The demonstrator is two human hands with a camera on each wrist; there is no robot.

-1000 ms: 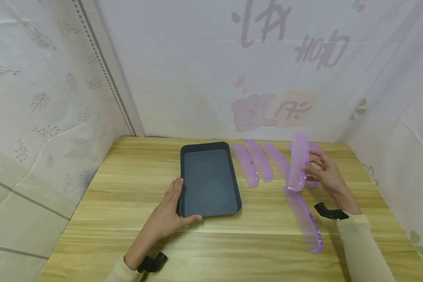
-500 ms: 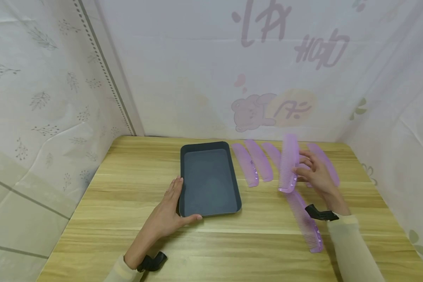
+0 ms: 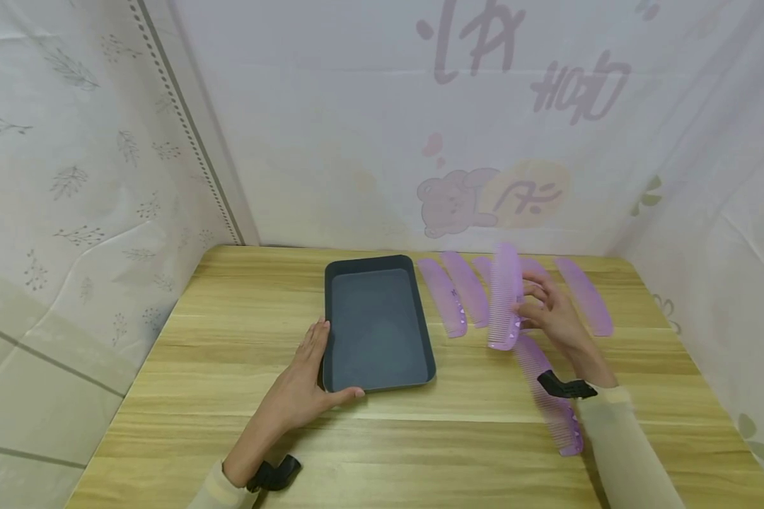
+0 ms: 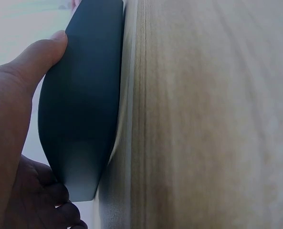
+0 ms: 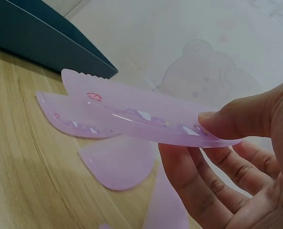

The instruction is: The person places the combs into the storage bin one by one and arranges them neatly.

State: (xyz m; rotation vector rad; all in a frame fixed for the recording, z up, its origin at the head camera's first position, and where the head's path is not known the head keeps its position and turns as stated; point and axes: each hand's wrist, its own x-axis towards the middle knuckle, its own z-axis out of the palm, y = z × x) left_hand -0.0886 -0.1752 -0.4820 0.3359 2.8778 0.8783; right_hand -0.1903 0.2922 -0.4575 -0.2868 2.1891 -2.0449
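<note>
A dark grey rectangular tray (image 3: 382, 332) lies on the wooden table. My left hand (image 3: 302, 382) rests against its near left corner, fingers straight along the left side and thumb along the front wall (image 4: 84, 86). My right hand (image 3: 554, 322) pinches a translucent purple comb (image 3: 505, 300) between thumb and fingers, raised above the table with its teeth facing left. In the right wrist view, this comb (image 5: 146, 114) is seen along its spine, with white and purple marks on it. One comb (image 3: 541, 382) lies below the right hand, partly covered by the wrist strap.
More purple combs lie near the back edge: one comb (image 3: 444, 297) beside the tray, a second comb (image 3: 466, 288) close to it, and another comb (image 3: 584, 297) at the far right. Others are partly hidden behind the held comb. A printed curtain (image 3: 331, 141) hangs behind the table.
My right hand has moved left with the comb, towards the tray, uncovering the comb at the far right. My left hand and the tray have stayed in place.
</note>
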